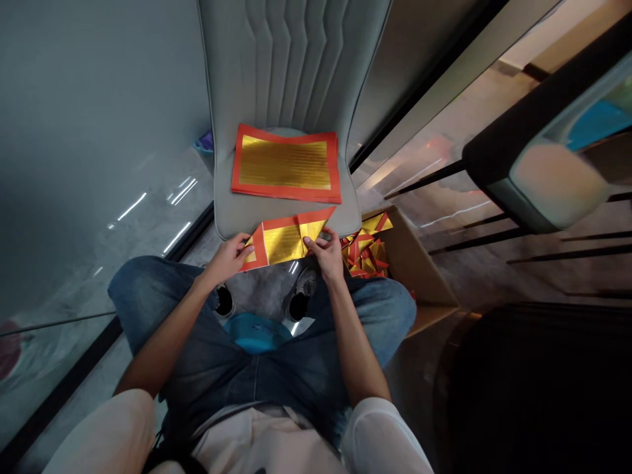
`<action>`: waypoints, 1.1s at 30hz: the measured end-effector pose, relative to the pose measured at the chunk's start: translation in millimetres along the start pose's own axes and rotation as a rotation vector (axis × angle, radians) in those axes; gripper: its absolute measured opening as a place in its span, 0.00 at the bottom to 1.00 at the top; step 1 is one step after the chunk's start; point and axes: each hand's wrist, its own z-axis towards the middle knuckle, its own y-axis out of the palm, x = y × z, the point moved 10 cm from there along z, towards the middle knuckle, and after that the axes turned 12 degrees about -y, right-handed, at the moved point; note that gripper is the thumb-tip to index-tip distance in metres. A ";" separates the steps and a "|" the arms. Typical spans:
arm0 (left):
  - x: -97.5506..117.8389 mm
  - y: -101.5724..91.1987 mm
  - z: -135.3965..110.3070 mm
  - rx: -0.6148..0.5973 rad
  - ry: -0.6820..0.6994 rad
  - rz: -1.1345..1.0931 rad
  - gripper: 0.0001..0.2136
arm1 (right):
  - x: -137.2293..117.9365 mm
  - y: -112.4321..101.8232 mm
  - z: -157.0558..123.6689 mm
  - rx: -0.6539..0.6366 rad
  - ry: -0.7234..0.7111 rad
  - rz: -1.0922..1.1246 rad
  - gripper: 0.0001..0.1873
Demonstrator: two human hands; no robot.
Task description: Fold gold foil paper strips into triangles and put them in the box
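Between my two hands is a sheet of red and gold paper (282,241), partly folded, with slanted folds at both ends. My left hand (228,260) pinches its left end, thumb on top over the red border. At the right end my right hand (326,253) grips the paper, its thumb pressing on the gold part near a fold. Just beyond, a stack of flat red-bordered gold paper sheets (285,163) lies on the seat of a grey chair (296,59).
To the right of my knee, a cardboard box (419,260) holds several folded red and gold paper pieces (368,250). Something blue and round (257,332) is beneath me. A glass wall (99,131) stands left; another chair (523,164) is at right.
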 end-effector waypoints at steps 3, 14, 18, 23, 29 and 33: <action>11.1 -13.1 0.1 0.033 0.064 0.013 0.16 | -10.2 9.5 3.9 -0.076 -0.054 -0.010 0.34; 94.6 -101.2 -6.0 0.703 0.704 0.265 0.10 | -122.0 33.1 34.8 -0.317 -0.795 -0.164 0.25; 69.6 -85.5 31.7 0.501 0.623 0.402 0.10 | -97.8 37.5 48.4 -0.435 -0.746 -0.338 0.24; 41.9 -60.5 44.2 0.235 0.547 0.435 0.12 | -64.7 38.3 51.7 -0.615 -0.594 -0.422 0.23; 36.2 -59.5 38.9 0.183 0.547 0.397 0.15 | -65.0 41.2 42.2 -0.686 -0.580 -0.436 0.26; 42.2 -56.4 36.0 0.178 0.519 0.401 0.14 | -69.9 47.4 37.8 -0.663 -0.607 -0.439 0.23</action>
